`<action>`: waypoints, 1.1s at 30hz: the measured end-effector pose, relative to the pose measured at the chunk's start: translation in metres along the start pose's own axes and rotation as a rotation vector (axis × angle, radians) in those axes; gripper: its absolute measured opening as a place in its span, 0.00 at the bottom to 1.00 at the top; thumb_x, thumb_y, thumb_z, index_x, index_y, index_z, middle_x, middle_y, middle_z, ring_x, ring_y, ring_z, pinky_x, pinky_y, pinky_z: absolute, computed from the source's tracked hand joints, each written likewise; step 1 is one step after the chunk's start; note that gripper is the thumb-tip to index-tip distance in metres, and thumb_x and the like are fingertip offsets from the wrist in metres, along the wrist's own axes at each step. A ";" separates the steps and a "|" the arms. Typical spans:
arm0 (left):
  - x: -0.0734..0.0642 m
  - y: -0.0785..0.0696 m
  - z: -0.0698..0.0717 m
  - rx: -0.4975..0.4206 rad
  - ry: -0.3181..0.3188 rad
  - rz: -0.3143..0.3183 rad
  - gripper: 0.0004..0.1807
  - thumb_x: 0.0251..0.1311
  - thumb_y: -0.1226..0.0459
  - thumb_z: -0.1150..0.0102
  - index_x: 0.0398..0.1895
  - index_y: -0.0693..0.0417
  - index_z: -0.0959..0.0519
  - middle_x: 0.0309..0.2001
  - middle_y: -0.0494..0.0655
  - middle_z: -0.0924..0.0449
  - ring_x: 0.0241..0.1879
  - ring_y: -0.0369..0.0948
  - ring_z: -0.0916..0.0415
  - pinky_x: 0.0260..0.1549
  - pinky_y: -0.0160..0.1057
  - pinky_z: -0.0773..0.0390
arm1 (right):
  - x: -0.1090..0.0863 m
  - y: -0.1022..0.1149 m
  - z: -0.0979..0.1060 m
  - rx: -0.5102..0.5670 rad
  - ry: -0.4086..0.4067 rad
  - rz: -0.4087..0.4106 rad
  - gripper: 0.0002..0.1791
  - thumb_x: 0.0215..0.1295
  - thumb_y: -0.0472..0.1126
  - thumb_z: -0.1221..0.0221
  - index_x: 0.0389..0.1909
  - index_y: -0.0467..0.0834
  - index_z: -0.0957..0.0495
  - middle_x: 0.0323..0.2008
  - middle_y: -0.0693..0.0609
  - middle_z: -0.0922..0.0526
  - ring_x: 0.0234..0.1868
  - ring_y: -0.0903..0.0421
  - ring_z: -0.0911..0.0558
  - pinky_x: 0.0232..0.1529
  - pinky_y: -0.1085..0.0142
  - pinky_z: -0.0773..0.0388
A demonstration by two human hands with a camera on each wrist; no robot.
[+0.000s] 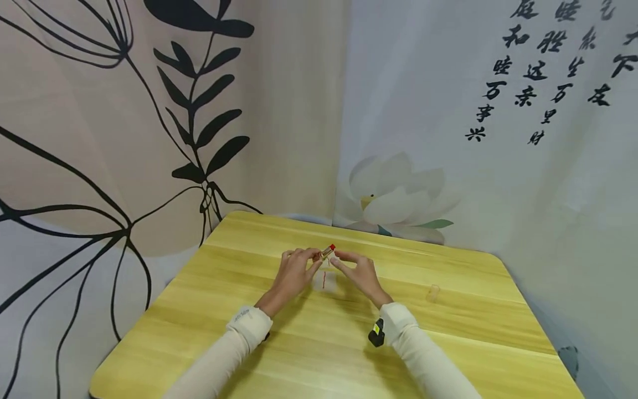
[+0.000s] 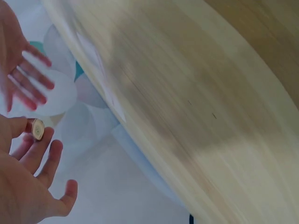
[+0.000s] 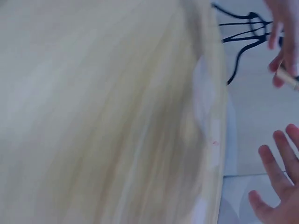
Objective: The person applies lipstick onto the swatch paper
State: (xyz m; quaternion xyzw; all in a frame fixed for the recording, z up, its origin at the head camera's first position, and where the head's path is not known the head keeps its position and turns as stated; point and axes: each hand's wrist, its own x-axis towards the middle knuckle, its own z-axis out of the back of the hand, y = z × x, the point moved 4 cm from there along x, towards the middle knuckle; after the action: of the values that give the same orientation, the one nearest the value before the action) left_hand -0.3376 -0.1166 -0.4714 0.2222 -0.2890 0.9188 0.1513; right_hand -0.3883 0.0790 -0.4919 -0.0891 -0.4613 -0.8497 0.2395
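Observation:
In the head view, my left hand (image 1: 293,272) pinches a lipstick (image 1: 327,252) between thumb and fingers. It has a gold tube and a bare red tip that points up and right. The left wrist view shows the round base of the lipstick (image 2: 37,129) at the fingertips. My right hand (image 1: 360,272) is close beside the red tip, holding nothing; its fingers look spread and fairly straight in the right wrist view. Below the hands, a small whitish sheet (image 1: 317,282) with a red streak lies on the table.
A yellow wood-grain table (image 1: 478,310) spreads under both arms. On its right part lies a faint, orange-edged small item (image 1: 433,293), too indistinct to name. Behind the far edge hangs a printed curtain (image 1: 294,111). A black device (image 1: 376,333) sits at the right wrist.

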 end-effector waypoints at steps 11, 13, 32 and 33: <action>-0.001 -0.014 -0.011 -0.108 -0.029 0.018 0.18 0.75 0.55 0.39 0.61 0.51 0.18 0.53 0.45 0.13 0.53 0.46 0.18 0.62 0.59 0.31 | 0.005 0.027 0.003 0.120 -0.119 -0.059 0.13 0.64 0.53 0.28 0.38 0.49 0.12 0.39 0.55 0.10 0.45 0.56 0.13 0.52 0.51 0.18; -0.001 -0.015 -0.013 -0.111 -0.031 0.027 0.19 0.74 0.52 0.39 0.61 0.50 0.18 0.53 0.45 0.13 0.54 0.46 0.18 0.62 0.59 0.31 | 0.006 0.028 0.004 0.111 -0.145 -0.062 0.12 0.63 0.52 0.27 0.37 0.48 0.12 0.37 0.55 0.10 0.42 0.56 0.13 0.50 0.52 0.17; 0.003 -0.024 -0.018 -0.074 -0.072 -0.018 0.12 0.66 0.54 0.30 0.48 0.47 0.14 0.41 0.43 0.14 0.44 0.44 0.18 0.52 0.56 0.27 | -0.002 0.025 0.011 0.122 -0.195 -0.067 0.13 0.60 0.51 0.24 0.37 0.46 0.11 0.35 0.53 0.09 0.41 0.55 0.12 0.50 0.52 0.18; 0.002 -0.024 -0.019 -0.076 -0.065 -0.019 0.12 0.67 0.54 0.30 0.49 0.47 0.14 0.42 0.43 0.14 0.44 0.45 0.18 0.53 0.56 0.27 | -0.002 0.025 0.011 0.129 -0.190 -0.064 0.13 0.60 0.50 0.24 0.37 0.45 0.11 0.35 0.53 0.09 0.42 0.54 0.12 0.51 0.50 0.18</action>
State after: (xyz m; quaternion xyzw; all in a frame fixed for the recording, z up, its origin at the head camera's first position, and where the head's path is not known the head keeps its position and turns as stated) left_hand -0.3356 -0.0862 -0.4727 0.2489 -0.3265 0.8979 0.1587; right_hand -0.3749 0.0777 -0.4683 -0.1392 -0.5381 -0.8132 0.1727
